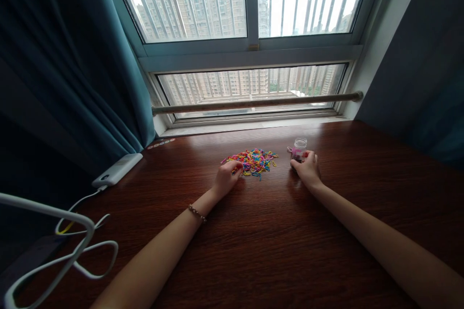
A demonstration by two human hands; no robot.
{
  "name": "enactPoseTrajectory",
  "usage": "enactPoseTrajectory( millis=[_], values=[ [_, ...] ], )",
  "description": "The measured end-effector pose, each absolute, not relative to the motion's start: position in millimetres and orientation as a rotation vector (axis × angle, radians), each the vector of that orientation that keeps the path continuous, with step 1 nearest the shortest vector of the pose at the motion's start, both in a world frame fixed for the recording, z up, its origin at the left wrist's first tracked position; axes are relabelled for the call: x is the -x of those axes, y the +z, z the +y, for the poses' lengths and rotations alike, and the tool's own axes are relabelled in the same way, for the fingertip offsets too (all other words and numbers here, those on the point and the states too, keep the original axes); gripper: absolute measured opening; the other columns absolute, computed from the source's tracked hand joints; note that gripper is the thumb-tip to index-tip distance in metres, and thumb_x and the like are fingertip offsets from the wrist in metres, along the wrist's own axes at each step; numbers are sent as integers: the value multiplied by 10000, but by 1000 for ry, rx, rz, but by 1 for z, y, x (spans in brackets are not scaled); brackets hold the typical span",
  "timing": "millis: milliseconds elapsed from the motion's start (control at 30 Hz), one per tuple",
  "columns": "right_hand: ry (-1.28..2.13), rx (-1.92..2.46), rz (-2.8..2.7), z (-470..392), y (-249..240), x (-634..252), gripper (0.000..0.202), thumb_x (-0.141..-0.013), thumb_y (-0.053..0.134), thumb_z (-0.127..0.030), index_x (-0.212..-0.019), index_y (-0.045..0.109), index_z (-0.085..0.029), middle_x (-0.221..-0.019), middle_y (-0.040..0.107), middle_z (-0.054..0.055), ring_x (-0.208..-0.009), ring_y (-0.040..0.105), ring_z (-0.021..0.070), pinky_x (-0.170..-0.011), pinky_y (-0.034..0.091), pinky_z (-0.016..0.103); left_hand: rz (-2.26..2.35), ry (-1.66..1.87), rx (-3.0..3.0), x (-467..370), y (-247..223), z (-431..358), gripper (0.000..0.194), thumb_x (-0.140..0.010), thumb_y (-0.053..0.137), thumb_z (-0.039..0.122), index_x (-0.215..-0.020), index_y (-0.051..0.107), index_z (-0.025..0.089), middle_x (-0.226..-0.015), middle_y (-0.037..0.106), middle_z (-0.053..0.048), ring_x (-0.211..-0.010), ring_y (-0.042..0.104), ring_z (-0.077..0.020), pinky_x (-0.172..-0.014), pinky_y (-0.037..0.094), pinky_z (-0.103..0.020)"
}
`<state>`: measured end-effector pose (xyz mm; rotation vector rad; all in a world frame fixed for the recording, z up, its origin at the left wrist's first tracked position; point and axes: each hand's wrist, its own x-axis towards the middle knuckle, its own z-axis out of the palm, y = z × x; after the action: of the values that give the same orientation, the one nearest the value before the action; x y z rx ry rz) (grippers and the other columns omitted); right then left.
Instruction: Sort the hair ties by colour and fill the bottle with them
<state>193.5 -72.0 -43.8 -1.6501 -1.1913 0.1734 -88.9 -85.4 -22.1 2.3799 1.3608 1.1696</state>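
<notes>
On wooden table (pixel 253 241), left hand (pixel 226 176) bends downward beside colourful pieces (pixel 258 160) at twelve o'clock, its grip unclear, while right hand (pixel 308 170) clasps transparent jar (pixel 300 144) at one o'clock.

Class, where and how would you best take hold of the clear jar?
I'd grip the clear jar around its body, below the open neck, from the near right, where the right hand is. The jar stands upright, so a side grip should leave the mouth uncovered.

Heap of clips (pixel 258 160) on the table (pixel 253 241), jar (pixel 300 144) to its right, window (pixel 251 46) behind both (curtain (pixel 90 58) to the left)
</notes>
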Motion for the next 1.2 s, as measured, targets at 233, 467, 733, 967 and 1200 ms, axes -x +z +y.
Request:
enactPoseTrajectory(
  millis=[233,467,733,967,1200],
  values=[
    [118,1668,-1228,-73,-47,-190,402,-541,638,-349,-866,445,-213,-895,464,74,-803,506,255,-719,435,390,1355,1098,-2443,91,-29,-84,127,-772,490,155,-830,604,159,-844,638,-51,-810,579,-161,-773,454,-296],
    [161,1526,-1296,-67,-55,-196,454,-583,648,-414,-931,463,-189,-962,456,84,-754,519,214,-714,443,376,1350,1047,-2529,88,-29,-87,121,-767,497,129,-825,596,168,-852,632,-54,-824,576,-165,-786,456,-313],
    [80,1527,-1302,-69,-58,-198,579,-591,632,-537,-992,437,-168,-973,463,104,-821,491,242,-728,412,389,1331,980,-2593,84,-27,-90,132,-783,481,129,-826,597,175,-861,624,-60,-844,568,-170,-790,443,-299],
    [-254,1369,-1281,-95,-27,-185,649,-657,602,-518,-1114,352,-131,-1129,366,169,-1046,354,307,-867,308,471,1567,886,-2592,81,-23,-102,192,-842,422,244,-824,603,179,-779,636,-55,-711,573,-147,-689,413,-244],
    [-204,863,-2002,-138,-20,-151,130,-818,505,-257,-700,481,-208,-675,507,29,-713,468,186,-685,381,309,1711,754,-2595,92,-6,-144,381,-879,326,338,-620,538,156,-635,577,-61,-614,533,-143,-611,374,-240]
  ],
)
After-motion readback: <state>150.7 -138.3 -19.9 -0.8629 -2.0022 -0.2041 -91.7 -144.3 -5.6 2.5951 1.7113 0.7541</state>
